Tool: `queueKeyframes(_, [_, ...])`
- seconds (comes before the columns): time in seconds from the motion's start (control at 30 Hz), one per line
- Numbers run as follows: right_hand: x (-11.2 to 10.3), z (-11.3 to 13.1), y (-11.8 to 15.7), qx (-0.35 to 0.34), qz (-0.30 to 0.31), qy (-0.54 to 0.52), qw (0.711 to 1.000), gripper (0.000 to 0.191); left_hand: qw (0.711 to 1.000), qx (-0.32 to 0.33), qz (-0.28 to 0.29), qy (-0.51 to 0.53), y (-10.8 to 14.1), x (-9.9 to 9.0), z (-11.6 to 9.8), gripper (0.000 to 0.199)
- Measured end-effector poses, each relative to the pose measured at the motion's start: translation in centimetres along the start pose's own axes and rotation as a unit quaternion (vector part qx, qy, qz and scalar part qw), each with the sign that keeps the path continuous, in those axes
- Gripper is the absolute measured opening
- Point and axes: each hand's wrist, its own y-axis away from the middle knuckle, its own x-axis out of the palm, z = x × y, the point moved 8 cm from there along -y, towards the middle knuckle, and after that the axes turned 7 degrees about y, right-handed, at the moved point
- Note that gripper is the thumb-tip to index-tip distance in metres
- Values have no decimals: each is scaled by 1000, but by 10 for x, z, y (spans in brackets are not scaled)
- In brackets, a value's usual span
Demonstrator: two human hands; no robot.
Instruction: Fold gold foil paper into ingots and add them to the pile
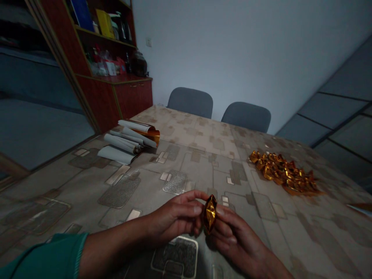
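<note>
A small shiny gold folded piece (210,214), pointed at both ends, is held upright between my hands above the table. My left hand (184,213) has its fingers on the left side of the piece, with the index finger reaching to its upper part. From the other side, my right hand (231,232) grips it between thumb and fingers. Many similar gold folded pieces (286,172) sit in rows on the right part of the table. Curled sheets (124,143), grey on one face and gold on the other, lie in a stack at the left.
The patterned table (200,155) fills the middle. Two grey chairs (190,101) stand at its far edge by the wall. A red cabinet (133,97) with shelves is at the back left. The corner of another sheet (363,207) shows at the right edge.
</note>
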Motion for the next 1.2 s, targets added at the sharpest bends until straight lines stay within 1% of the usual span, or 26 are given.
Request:
queueKeyframes(0.07, [2,2,-1,-4,3,8,1000,25,1000,4,9,-22,0,1,-2,46])
queueKeyframes(0.13, [3,3,-1,-15,3,21,1000,28,999,-5,21,-37,1,3,-1,52])
queueKeyframes(0.2, [3,4,-1,-28,-12,38,999,30,998,-8,22,-58,1,3,-1,55])
queueKeyframes(0.3, [2,1,-1,-31,-27,69,997,28,995,1,3,-97,1,2,-1,52])
queueKeyframes(0.43, [3,-4,0,-20,-18,95,995,29,990,9,-16,-140,1,3,-1,43])
queueKeyframes(0.6, [3,-4,0,-16,-24,102,994,30,988,9,-34,-147,1,3,-2,41])
queueKeyframes(0.73, [1,-1,-1,-17,-22,70,997,33,994,-13,-22,-109,4,6,-5,40])
queueKeyframes(0.8, [1,1,0,-15,-15,42,999,29,995,-15,-13,-101,5,6,-9,40])
queueKeyframes(0.87, [3,4,1,-16,1,20,1000,24,993,3,0,-119,4,6,-13,43])
queueKeyframes(1.0, [7,7,3,-8,30,7,999,18,977,43,31,-209,2,4,-16,57])
queueKeyframes(1.1, [8,6,3,1,33,18,999,17,966,61,45,-247,1,2,-14,54])
queueKeyframes(1.2, [6,5,2,5,23,33,999,17,967,75,49,-240,0,1,-16,49])
